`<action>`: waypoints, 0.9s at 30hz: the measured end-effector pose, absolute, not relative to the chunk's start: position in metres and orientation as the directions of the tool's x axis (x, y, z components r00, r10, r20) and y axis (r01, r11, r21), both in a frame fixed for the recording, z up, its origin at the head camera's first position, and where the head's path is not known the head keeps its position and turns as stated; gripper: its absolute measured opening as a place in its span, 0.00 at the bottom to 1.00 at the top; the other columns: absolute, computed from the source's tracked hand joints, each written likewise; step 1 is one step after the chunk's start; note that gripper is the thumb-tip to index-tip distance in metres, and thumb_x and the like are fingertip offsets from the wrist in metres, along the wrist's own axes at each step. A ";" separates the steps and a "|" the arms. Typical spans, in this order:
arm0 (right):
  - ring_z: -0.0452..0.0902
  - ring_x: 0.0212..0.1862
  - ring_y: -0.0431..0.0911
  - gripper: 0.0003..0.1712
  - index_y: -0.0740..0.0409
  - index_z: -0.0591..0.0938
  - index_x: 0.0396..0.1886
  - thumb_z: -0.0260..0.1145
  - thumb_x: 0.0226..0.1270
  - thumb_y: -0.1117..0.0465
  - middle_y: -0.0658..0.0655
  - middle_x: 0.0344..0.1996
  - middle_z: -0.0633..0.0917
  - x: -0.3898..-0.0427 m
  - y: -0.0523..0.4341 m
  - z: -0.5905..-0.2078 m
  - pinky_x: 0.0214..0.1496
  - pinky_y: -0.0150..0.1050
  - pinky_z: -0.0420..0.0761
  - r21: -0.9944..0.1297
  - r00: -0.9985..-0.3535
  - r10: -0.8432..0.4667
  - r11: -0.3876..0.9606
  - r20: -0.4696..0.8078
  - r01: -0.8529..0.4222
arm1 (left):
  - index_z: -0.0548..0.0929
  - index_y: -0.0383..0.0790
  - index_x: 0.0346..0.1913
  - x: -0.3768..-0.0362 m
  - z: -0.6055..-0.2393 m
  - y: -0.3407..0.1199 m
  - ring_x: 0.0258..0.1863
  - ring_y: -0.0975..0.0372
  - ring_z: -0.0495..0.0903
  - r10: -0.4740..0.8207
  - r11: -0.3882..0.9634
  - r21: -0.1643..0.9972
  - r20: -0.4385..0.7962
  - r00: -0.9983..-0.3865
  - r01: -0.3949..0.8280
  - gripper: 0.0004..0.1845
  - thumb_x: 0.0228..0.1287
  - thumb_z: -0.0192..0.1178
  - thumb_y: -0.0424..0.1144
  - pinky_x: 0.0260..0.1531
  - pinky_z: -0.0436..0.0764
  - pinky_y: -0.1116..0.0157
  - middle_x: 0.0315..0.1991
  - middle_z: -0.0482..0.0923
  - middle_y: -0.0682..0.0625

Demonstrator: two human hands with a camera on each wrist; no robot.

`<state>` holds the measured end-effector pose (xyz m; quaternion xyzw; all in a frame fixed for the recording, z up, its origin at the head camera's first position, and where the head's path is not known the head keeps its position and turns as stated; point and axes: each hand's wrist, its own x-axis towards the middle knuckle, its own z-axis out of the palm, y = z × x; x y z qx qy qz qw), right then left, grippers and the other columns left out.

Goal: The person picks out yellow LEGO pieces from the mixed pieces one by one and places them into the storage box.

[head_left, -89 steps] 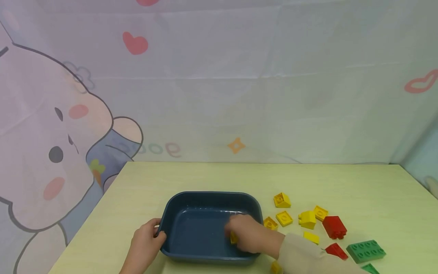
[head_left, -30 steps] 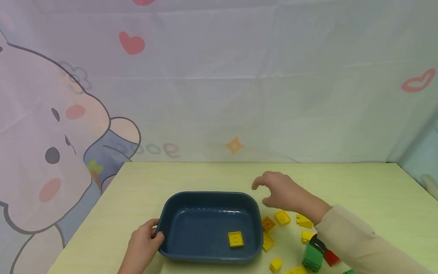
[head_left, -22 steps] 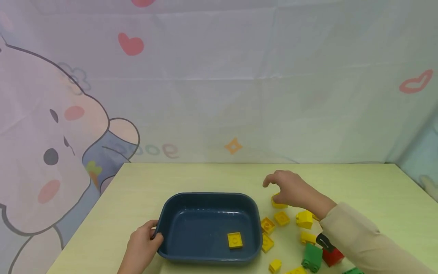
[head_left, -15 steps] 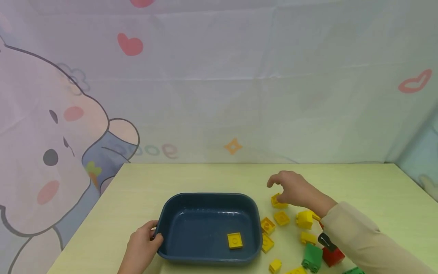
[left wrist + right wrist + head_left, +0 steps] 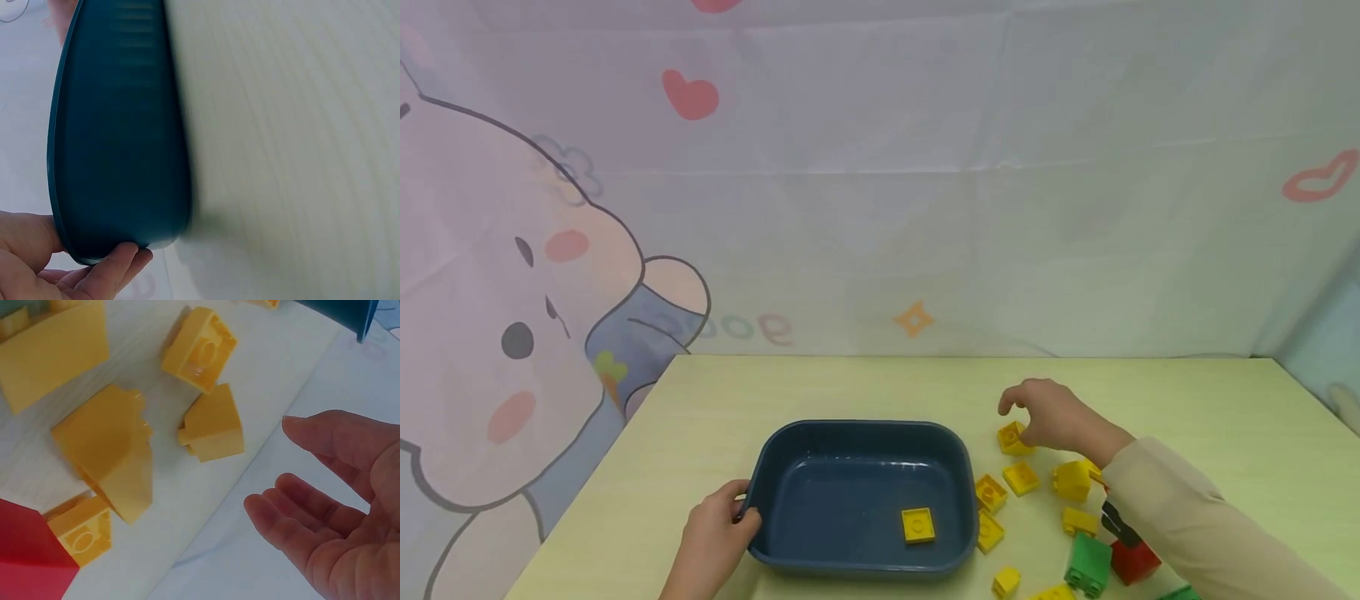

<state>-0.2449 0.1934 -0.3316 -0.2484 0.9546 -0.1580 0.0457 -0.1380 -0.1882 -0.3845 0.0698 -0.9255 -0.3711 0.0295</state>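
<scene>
My left hand (image 5: pixel 711 537) grips the left end of a dark blue tray (image 5: pixel 842 512), thumb near the rim and fingers on the outer side. In the left wrist view its fingertips (image 5: pixel 115 265) press the tray's wall. A flat square yellow brick (image 5: pixel 917 526) lies inside the tray, toward the right. Above the table past the tray's right side is my right hand (image 5: pixel 1060 421), fingers relaxed and thumb spread apart from them, holding nothing. It overlaps a sloped yellow brick (image 5: pixel 1011 439) in the head view; in the right wrist view a gap separates the hand from the yellow bricks (image 5: pixel 219 425).
Right of the tray lie several more yellow bricks (image 5: pixel 1021 477), a green brick (image 5: pixel 1087 565) and a red brick (image 5: pixel 1135 562), the red one partly behind the sleeve (image 5: pixel 1195 508). A printed curtain (image 5: pixel 880 208) hangs behind the table's far edge.
My right hand has let go of the yellow brick in the tray, lifted out and moved right to the back sloped brick. It shifts slightly further right lately. My left hand stays on the tray.
</scene>
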 end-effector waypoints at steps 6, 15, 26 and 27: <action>0.75 0.44 0.59 0.18 0.64 0.82 0.39 0.70 0.43 0.75 0.63 0.39 0.81 -0.248 0.198 -0.342 0.43 0.49 0.77 -0.342 -0.880 -0.475 0.832 -0.034 -0.436 | 0.77 0.24 0.49 -0.138 -0.384 -0.188 0.31 0.58 0.82 -0.147 0.697 0.711 0.014 -0.989 -0.094 0.20 0.51 0.54 0.28 0.27 0.75 0.63 0.31 0.84 0.42; 0.73 0.36 0.51 0.19 0.62 0.83 0.37 0.71 0.41 0.77 0.57 0.34 0.80 -0.252 0.195 -0.356 0.42 0.47 0.77 -0.312 -0.870 -0.492 0.830 -0.018 -0.463 | 0.77 0.24 0.50 -0.138 -0.383 -0.188 0.31 0.58 0.82 -0.150 0.692 0.716 0.012 -0.989 -0.097 0.20 0.52 0.54 0.28 0.27 0.74 0.64 0.32 0.84 0.41; 0.70 0.32 0.47 0.18 0.61 0.83 0.34 0.73 0.40 0.76 0.55 0.29 0.76 -0.252 0.193 -0.365 0.37 0.42 0.76 -0.282 -0.848 -0.529 0.813 0.004 -0.509 | 0.76 0.24 0.50 -0.137 -0.384 -0.187 0.31 0.58 0.82 -0.157 0.687 0.719 0.007 -0.988 -0.104 0.20 0.53 0.54 0.28 0.28 0.75 0.63 0.32 0.84 0.42; 0.70 0.32 0.47 0.18 0.61 0.83 0.34 0.73 0.40 0.76 0.55 0.29 0.76 -0.253 0.193 -0.366 0.37 0.42 0.76 -0.282 -0.847 -0.531 0.812 0.007 -0.512 | 0.76 0.24 0.51 -0.137 -0.384 -0.187 0.31 0.58 0.82 -0.158 0.686 0.720 0.006 -0.987 -0.106 0.20 0.53 0.54 0.28 0.28 0.75 0.62 0.32 0.84 0.42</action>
